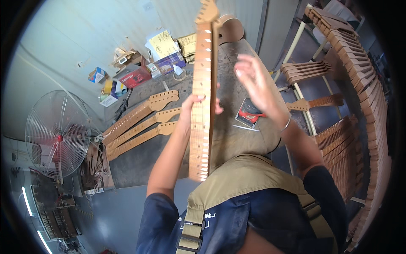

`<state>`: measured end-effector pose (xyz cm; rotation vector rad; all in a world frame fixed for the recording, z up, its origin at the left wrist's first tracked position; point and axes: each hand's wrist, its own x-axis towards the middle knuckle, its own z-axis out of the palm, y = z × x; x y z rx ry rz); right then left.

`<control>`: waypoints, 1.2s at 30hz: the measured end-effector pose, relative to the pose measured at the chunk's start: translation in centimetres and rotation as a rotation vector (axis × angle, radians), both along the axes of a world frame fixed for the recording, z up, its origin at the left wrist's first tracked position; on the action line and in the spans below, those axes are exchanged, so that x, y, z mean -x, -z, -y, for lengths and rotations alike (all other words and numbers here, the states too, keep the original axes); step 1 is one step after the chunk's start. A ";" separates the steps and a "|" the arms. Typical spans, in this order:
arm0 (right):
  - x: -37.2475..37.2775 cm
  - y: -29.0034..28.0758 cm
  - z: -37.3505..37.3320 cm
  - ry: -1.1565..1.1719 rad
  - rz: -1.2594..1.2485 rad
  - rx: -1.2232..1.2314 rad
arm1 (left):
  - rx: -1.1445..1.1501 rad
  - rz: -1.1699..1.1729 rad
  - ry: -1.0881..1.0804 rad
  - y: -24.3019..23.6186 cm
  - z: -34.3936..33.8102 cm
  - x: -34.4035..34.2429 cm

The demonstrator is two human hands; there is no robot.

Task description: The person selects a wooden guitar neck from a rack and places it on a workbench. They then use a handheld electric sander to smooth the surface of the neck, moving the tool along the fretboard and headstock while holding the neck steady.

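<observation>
A pale wooden guitar neck (200, 139) stands lengthwise in the middle of the view, headstock at the top and inlays along the fretboard. My left hand (187, 109) grips it around the middle, fingers wrapped behind it. My right hand (255, 82) is raised to the right of the neck, not touching it, with loosely bent fingers apart and nothing in them. Beneath it on the bench (229, 67) lies a red-and-black sander (249, 111), beside a thin pale strip (246, 128).
Several necks (141, 113) lie at the bench's left. Boxes (133, 78), a small bottle (177, 70) and a tape roll (179, 76) are at the back. A large fan (57, 133) stands left. Racks of necks (351, 55) line the right. A curved wooden piece (231, 29) leans against the wall.
</observation>
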<state>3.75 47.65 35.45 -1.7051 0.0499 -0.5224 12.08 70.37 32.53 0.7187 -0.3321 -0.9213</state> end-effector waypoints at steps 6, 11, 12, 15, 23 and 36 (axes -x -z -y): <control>4.7 2.8 -6.6 -0.471 -0.388 -0.635 | 0.177 -0.014 -0.132 -1.1 2.9 -4.3; 4.0 3.8 -5.8 -0.317 -0.325 -0.451 | 0.085 -0.075 -0.403 0.3 5.2 -5.6; 4.1 3.8 -5.0 -0.322 -0.337 -0.475 | 0.047 -0.097 -0.443 0.7 6.0 -5.7; 4.8 6.0 -4.2 -0.182 -0.228 -0.147 | -0.020 -0.043 -0.472 1.1 7.1 -4.2; 12.2 5.9 -1.5 -0.077 -0.263 -0.051 | 0.014 0.169 -0.373 1.3 13.4 3.1; 27.5 10.7 7.7 0.622 -0.319 -0.208 | -0.247 0.281 0.152 4.5 29.7 20.1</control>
